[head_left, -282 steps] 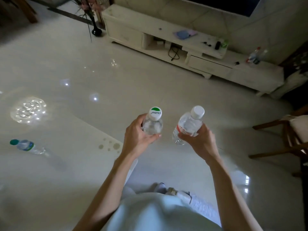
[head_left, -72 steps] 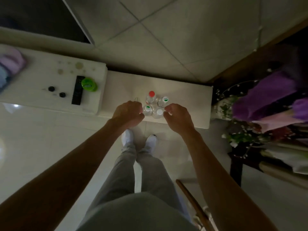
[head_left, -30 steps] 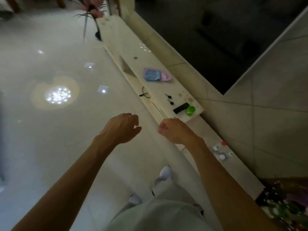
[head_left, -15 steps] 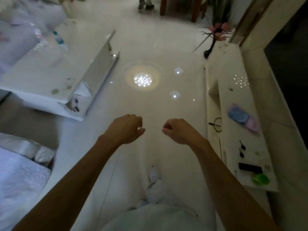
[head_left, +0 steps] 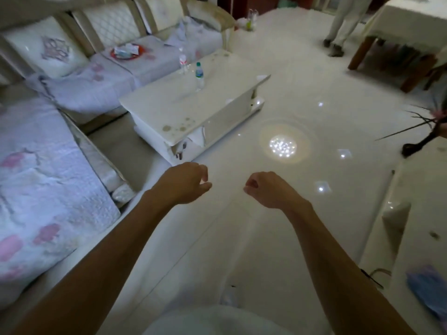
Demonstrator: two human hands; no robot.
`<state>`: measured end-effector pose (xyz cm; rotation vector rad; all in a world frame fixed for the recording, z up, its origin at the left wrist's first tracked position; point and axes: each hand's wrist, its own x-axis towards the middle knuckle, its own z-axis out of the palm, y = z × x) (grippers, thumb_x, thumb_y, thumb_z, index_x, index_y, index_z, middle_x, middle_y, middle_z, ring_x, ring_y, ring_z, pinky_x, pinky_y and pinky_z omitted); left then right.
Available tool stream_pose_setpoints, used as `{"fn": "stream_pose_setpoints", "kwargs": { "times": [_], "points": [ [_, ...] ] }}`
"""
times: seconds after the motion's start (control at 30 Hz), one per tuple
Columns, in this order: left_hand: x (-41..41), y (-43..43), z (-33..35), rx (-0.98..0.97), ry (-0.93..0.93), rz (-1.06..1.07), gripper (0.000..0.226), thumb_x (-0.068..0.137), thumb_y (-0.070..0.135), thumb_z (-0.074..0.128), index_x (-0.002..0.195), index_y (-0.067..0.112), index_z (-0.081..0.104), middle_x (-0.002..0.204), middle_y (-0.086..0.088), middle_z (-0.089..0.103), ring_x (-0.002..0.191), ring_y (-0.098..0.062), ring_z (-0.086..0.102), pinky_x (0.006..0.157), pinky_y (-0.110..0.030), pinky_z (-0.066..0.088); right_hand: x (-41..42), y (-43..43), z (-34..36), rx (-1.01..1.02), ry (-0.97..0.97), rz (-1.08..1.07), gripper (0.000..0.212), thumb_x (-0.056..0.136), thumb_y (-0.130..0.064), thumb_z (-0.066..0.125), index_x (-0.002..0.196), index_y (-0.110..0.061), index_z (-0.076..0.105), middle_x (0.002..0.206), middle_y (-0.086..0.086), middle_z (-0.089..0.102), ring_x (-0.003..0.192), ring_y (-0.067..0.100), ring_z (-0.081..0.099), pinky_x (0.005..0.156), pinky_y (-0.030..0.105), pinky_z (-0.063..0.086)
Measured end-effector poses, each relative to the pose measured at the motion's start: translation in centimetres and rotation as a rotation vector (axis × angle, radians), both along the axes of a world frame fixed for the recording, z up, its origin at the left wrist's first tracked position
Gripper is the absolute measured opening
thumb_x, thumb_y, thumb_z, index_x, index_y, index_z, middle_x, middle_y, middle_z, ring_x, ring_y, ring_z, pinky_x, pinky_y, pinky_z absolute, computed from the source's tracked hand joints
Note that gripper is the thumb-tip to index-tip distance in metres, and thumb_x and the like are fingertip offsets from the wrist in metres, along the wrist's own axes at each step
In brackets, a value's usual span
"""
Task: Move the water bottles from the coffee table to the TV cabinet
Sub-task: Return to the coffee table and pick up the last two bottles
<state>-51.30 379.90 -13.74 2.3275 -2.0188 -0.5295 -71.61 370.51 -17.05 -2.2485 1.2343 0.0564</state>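
Two water bottles stand on the white coffee table (head_left: 169, 112) ahead to the left: one with a green cap (head_left: 199, 76) near the table's middle, one with a red label (head_left: 182, 61) at its far edge. My left hand (head_left: 183, 183) and my right hand (head_left: 266, 188) hang over the glossy floor, both empty, fingers loosely curled. The TV cabinet (head_left: 411, 213) runs along the right edge. The bottles set on it earlier are out of view.
A sofa with a pale quilted cover (head_left: 36, 189) wraps the left side and back. Another person's legs (head_left: 341, 22) stand far right by a wooden table (head_left: 387, 44). A dark vase with stems (head_left: 418, 146) sits at the cabinet's end. A blue cloth (head_left: 428, 288) lies on the cabinet.
I set both bottles on the cabinet and let go. My view has since swung left from the cabinet to the coffee table, which is now closer. Both hands stay empty.
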Motion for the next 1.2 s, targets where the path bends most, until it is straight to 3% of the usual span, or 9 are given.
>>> {"fn": "stream_pose_setpoints", "kwargs": {
  "times": [0.3, 0.57, 0.9, 1.03, 1.2],
  "points": [
    [2.0, -2.9, 1.0, -0.032, -0.01, 0.163, 0.032, 0.092, 0.045, 0.053, 0.11, 0.021, 0.061, 0.115, -0.003, 0.064, 0.098, -0.019, 0.061, 0.087, -0.035, 0.049, 4.2, -5.6, 1.1, -0.014, -0.009, 0.171, 0.025, 0.092, -0.033, 0.056, 0.097, -0.011, 0.068, 0.092, 0.004, 0.07, 0.087, 0.021, 0.064, 0.078, 0.033, 0.051],
    [5.1, -9.0, 0.7, -0.053, 0.018, 0.219, 0.032, 0.093, 0.045, 0.052, 0.112, 0.022, 0.061, 0.114, 0.0, 0.064, 0.097, -0.017, 0.06, 0.087, -0.032, 0.047, 8.0, -12.3, 1.2, -0.011, 0.021, 0.203, 0.028, 0.091, -0.034, 0.055, 0.097, -0.011, 0.068, 0.092, 0.004, 0.07, 0.087, 0.021, 0.065, 0.083, 0.04, 0.055],
    [11.8, -24.0, -0.3, -0.074, 0.087, 0.156, 0.033, 0.093, 0.043, 0.052, 0.114, 0.019, 0.06, 0.118, -0.001, 0.062, 0.101, -0.018, 0.06, 0.083, -0.029, 0.043, 14.0, -25.6, 1.2, -0.038, 0.103, 0.152, 0.034, 0.094, -0.03, 0.055, 0.096, 0.002, 0.069, 0.091, 0.018, 0.073, 0.085, 0.03, 0.069, 0.079, 0.041, 0.055],
    [14.5, -30.3, -0.2, -0.045, 0.081, 0.076, 0.035, 0.094, 0.043, 0.051, 0.117, 0.018, 0.059, 0.12, -0.001, 0.061, 0.102, -0.018, 0.06, 0.081, -0.027, 0.04, 15.8, -31.1, 2.3, -0.079, 0.134, 0.102, 0.03, 0.096, -0.031, 0.055, 0.099, -0.005, 0.069, 0.093, 0.01, 0.072, 0.082, 0.024, 0.066, 0.07, 0.032, 0.049],
    [16.9, -36.0, -1.0, -0.014, 0.068, 0.016, 0.037, 0.093, 0.046, 0.051, 0.118, 0.02, 0.059, 0.121, -0.001, 0.062, 0.103, -0.019, 0.06, 0.085, -0.03, 0.044, 16.9, -35.8, 1.7, -0.083, 0.147, 0.072, 0.031, 0.097, -0.032, 0.055, 0.107, -0.007, 0.069, 0.1, 0.008, 0.071, 0.082, 0.02, 0.063, 0.073, 0.027, 0.046]
  ]
}}
